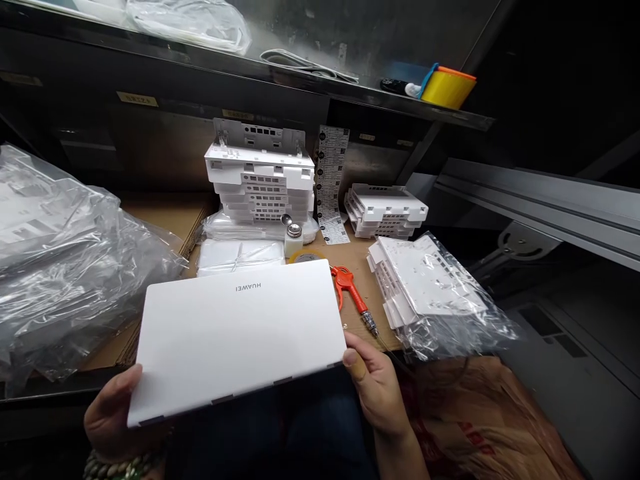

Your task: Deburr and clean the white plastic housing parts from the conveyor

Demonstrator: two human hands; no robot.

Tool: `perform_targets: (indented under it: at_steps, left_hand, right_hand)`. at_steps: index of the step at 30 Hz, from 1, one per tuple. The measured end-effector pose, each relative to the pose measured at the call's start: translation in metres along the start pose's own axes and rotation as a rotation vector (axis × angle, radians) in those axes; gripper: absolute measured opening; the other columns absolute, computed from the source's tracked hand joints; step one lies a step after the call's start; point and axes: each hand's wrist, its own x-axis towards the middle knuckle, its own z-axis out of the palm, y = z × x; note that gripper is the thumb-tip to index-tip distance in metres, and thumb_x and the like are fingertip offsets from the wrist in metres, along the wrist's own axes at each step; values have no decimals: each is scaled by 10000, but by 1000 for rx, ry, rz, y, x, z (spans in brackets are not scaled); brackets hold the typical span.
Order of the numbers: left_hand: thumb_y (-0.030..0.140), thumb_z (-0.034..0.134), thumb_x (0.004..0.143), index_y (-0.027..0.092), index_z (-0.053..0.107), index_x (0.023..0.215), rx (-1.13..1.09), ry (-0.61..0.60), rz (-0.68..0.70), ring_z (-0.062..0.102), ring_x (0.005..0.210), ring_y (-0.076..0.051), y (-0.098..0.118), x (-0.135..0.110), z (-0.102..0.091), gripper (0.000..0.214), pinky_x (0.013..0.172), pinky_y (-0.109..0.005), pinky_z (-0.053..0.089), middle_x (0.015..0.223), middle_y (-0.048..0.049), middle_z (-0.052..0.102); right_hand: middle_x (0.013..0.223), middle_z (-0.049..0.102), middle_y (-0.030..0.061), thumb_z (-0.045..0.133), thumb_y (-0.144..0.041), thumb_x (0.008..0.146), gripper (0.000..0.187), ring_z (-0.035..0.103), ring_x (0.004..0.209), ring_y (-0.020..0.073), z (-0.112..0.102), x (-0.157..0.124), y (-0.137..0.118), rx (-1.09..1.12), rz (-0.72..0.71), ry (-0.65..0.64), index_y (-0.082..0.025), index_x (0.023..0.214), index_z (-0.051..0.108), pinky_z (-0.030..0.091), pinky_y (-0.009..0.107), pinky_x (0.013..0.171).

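Observation:
A flat white plastic cover [235,340] with HUAWEI printed upside down near its far edge is held up in front of me, tilted, above the near edge of the bench. My left hand [113,410] grips its lower left corner, the thumb along the side. At its right edge, my right hand [373,377] has the thumb near the lower corner and the other fingers behind. Just beyond the cover lies an orange air blow gun [353,290]. A roll of tape [306,256] is partly hidden behind the cover's far edge.
White slotted housings [263,183] are stacked at the back, with a smaller stack [387,210] to the right. Bagged housings [425,280] lie nearer. A large plastic bag [65,260] fills the left. A small dispenser bottle [293,240], a label sheet [333,183] and an overhead shelf [200,70] are also there.

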Motion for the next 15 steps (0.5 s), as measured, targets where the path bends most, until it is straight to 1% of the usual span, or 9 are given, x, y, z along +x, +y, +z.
perform_targets:
  at_steps: [2,4,6,8,9,10,12,14,15]
  left_hand:
    - [471,896,569,293,727,1275,63,-16,-9,755,1013,-428,7,4,8,747,801,-527,685,944,-43,832]
    - [496,948,562,246,755,1225,167,-56,37,757,989,-392,13,5,20,735,803,-465,681,1027,-83,823]
    - [510,992,521,204,813,1054,266,-65,117,764,890,-327,17,3,31,639,748,-376,675,963,-102,823]
    - [501,1018,455,184,831,848,300,-22,215,750,775,-252,19,-2,36,538,678,-270,649,846,-82,814]
    - [493,1020,440,183,827,780,306,-10,267,741,750,-227,19,-5,37,499,665,-227,633,819,-71,809]
    - [475,1016,451,189,824,748,336,-19,334,738,747,-213,20,-9,36,455,667,-197,622,816,-63,808]
    - [427,972,565,210,831,766,473,-99,528,750,793,-215,20,-15,32,327,714,-179,618,865,-60,818]
    - [367,886,701,252,834,834,599,-203,726,766,870,-231,20,-20,28,184,801,-210,626,906,-42,825]
    - [339,845,750,278,829,865,624,-246,796,770,906,-234,20,-21,27,131,861,-237,626,913,-20,825]
  right_hand:
    - [1268,771,0,592,-371,1045,339,734,1156,208,-4,1,1,-34,0,-15,-396,1373,673,592,297,979]
    - [1314,749,9,584,-331,1049,345,708,1207,212,-9,4,5,-139,-26,-56,-390,1378,671,575,313,1017]
    - [1385,707,25,571,-304,1051,347,634,1324,234,-14,10,11,-287,-84,-85,-369,1374,679,522,371,1113]
    - [1425,678,37,577,-289,1043,351,551,1416,257,-18,17,18,-422,-147,-81,-350,1371,684,456,442,1189]
    - [1427,677,40,593,-289,1033,356,538,1429,267,-19,20,20,-469,-170,-64,-346,1373,682,444,466,1200]
    - [1421,680,42,617,-294,1020,363,546,1422,274,-20,23,21,-501,-187,-39,-346,1374,681,445,482,1199]
    - [1402,693,44,665,-309,993,375,597,1370,284,-19,27,20,-524,-207,14,-348,1365,686,468,489,1181]
    - [1356,722,41,684,-319,982,365,651,1303,278,-17,29,14,-498,-225,62,-350,1345,698,507,470,1144]
    - [1330,736,39,685,-317,982,356,666,1281,273,-16,30,11,-478,-235,70,-349,1336,703,518,458,1131]
